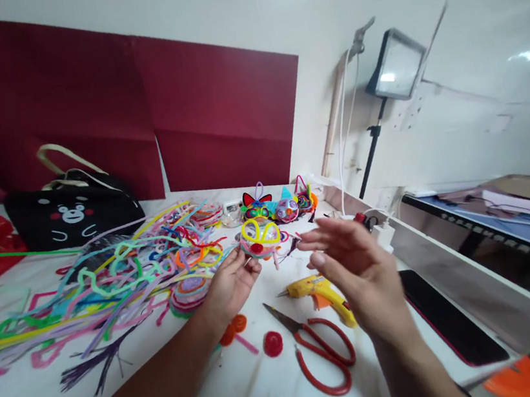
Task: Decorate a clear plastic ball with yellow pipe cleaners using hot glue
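Observation:
My left hand (232, 282) pinches the lower left edge of a small pipe-cleaner face (261, 238) with yellow loops at the top and a red round nose. To the right, my right hand (351, 262) is raised above the table, fingers apart and nothing in it. Under and beside it lies a yellow glue gun (320, 289), its nozzle pointing left. Red-handled scissors (322, 354) rest slightly open in front of it. A red coil (273, 343) sits left of the scissors, and orange coils (233, 329) lie below my left wrist.
Many coloured pipe cleaners (122, 263) spread over the left side. Finished-looking colourful pieces (286, 207) stand at the back. A black bag (72, 214) is back left; a black phone (449, 314) and the table's raised edge (491, 286) are right.

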Available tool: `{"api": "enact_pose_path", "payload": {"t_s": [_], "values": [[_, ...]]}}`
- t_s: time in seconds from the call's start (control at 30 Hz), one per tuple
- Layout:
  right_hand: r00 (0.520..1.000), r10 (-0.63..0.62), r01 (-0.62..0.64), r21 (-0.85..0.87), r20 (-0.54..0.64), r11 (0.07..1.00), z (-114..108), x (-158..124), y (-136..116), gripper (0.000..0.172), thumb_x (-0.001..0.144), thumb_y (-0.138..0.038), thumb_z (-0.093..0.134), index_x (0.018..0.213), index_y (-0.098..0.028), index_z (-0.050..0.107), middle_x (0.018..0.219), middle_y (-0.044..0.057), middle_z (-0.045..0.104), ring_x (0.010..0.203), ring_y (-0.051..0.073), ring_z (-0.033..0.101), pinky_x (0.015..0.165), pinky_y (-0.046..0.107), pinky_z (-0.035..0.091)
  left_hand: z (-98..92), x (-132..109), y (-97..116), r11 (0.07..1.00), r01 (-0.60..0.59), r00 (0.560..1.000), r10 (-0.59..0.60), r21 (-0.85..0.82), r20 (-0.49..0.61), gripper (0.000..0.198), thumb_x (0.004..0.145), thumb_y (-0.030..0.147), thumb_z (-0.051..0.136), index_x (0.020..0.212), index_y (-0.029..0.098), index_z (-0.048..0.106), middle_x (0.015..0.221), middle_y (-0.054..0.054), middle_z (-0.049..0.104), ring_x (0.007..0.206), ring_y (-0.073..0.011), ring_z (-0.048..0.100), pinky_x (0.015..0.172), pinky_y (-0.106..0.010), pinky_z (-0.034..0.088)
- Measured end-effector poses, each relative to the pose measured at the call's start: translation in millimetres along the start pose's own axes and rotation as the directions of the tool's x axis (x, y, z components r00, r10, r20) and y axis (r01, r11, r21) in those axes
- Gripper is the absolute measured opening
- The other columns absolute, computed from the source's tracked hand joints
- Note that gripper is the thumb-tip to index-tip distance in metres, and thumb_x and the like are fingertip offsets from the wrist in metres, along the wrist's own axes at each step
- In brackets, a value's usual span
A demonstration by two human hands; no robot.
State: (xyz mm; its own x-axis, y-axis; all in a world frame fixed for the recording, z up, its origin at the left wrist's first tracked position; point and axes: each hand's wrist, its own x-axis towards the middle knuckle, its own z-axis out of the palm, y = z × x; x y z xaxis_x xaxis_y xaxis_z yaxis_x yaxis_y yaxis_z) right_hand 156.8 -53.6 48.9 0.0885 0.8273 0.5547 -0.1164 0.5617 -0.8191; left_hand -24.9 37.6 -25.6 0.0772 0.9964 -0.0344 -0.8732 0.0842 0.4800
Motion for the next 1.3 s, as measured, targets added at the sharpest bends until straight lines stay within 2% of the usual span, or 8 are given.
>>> {"api": "enact_pose_path", "payload": {"t_s": [0.13, 0.3, 0.43, 0.6, 0.77, 0.93, 1.07, 1.3], "values": [[0.983, 0.181, -0.180, -0.131, -0.004, 0.975, -5, 2, 49, 0.041, 0.077, -0.039, 0.078, 0.111, -0.021, 0.063, 0.103, 0.008, 0.070, 0.085, 0.020, 0.068, 0.065, 0.030, 0.058, 4.6, -2, 3, 1.000, 0.006, 0.999, -0.006, 0.002, -0.052, 0.026, 0.092, 0.000, 0.047, 0.073, 0.015, 0.057, 0.069, -0.003, 0.055, 0.059, -0.0102, 0.052, 0.057, -0.022, 0.050], [0.951, 0.308, -0.294, -0.235, 0.022, 0.926, 5, 5, 74, 0.062, 0.077, -0.043, 0.075, 0.131, -0.022, 0.053, 0.120, 0.010, 0.062, 0.085, 0.019, 0.066, 0.056, 0.027, 0.055, 11.4, -7, 2, 0.999, 0.027, 0.998, -0.028, -0.018, -0.056, 0.027, 0.093, 0.000, 0.046, 0.072, 0.014, 0.056, 0.068, -0.003, 0.053, 0.059, -0.0102, 0.052, 0.058, -0.023, 0.051], [0.914, 0.404, -0.402, -0.068, 0.019, 0.913, 14, 9, 76, 0.069, 0.075, -0.045, 0.076, 0.134, -0.023, 0.049, 0.126, 0.012, 0.059, 0.082, 0.020, 0.069, 0.051, 0.026, 0.054, 15.1, -11, -1, 0.999, 0.041, 0.998, -0.042, -0.013, -0.038, 0.027, 0.093, 0.000, 0.046, 0.073, 0.015, 0.056, 0.069, -0.002, 0.053, 0.058, -0.0104, 0.051, 0.057, -0.023, 0.051], [0.867, 0.492, -0.492, 0.283, 0.075, 0.824, 15, 16, 77, 0.045, 0.070, -0.036, 0.082, 0.107, -0.018, 0.063, 0.099, 0.007, 0.070, 0.070, 0.017, 0.071, 0.049, 0.022, 0.051, 15.0, -15, -4, 0.996, 0.082, 0.997, -0.083, 0.045, 0.007, 0.026, 0.094, 0.001, 0.045, 0.075, 0.014, 0.058, 0.067, -0.003, 0.055, 0.059, -0.0107, 0.054, 0.059, -0.023, 0.053], [0.822, 0.564, -0.531, 0.471, 0.084, 0.704, 11, 23, 88, 0.025, 0.069, -0.023, 0.084, 0.086, -0.015, 0.068, 0.072, 0.002, 0.071, 0.060, 0.014, 0.069, 0.047, 0.018, 0.050, 12.8, -16, -9, 0.993, 0.087, 0.995, -0.090, 0.079, 0.033, 0.024, 0.093, 0.000, 0.045, 0.079, 0.014, 0.059, 0.070, -0.003, 0.059, 0.059, -0.0109, 0.057, 0.059, -0.023, 0.054], [0.806, 0.581, -0.522, 0.602, 0.116, 0.604, 11, 25, 90, 0.017, 0.072, -0.014, 0.082, 0.081, -0.014, 0.067, 0.068, 0.002, 0.071, 0.055, 0.013, 0.068, 0.047, 0.018, 0.052, 10.8, -16, -12, 0.990, 0.090, 0.990, -0.101, 0.108, 0.095, 0.021, 0.091, 0.000, 0.048, 0.082, 0.014, 0.061, 0.072, -0.004, 0.062, 0.061, -0.0126, 0.060, 0.060, -0.025, 0.054], [0.822, 0.552, -0.496, 0.650, 0.138, 0.576, 11, 24, 89, 0.012, 0.076, -0.010, 0.077, 0.083, -0.014, 0.067, 0.067, 0.001, 0.071, 0.052, 0.010, 0.065, 0.050, 0.018, 0.053, 10.0, -16, -11, 0.990, 0.094, 0.982, -0.110, 0.106, 0.152, 0.020, 0.088, 0.000, 0.054, 0.076, 0.014, 0.060, 0.067, -0.002, 0.059, 0.059, -0.0121, 0.059, 0.059, -0.024, 0.053], [0.837, 0.524, -0.466, 0.704, 0.155, 0.536, 10, 22, 94, 0.007, 0.081, -0.008, 0.071, 0.080, -0.014, 0.066, 0.063, 0.000, 0.067, 0.049, 0.008, 0.059, 0.048, 0.017, 0.050, 10.0, -17, -10, 0.985, 0.085, 0.983, -0.107, 0.150, 0.149, 0.015, 0.085, 0.002, 0.060, 0.078, 0.015, 0.062, 0.065, 0.000, 0.058, 0.056, -0.0117, 0.057, 0.055, -0.023, 0.050]]}}
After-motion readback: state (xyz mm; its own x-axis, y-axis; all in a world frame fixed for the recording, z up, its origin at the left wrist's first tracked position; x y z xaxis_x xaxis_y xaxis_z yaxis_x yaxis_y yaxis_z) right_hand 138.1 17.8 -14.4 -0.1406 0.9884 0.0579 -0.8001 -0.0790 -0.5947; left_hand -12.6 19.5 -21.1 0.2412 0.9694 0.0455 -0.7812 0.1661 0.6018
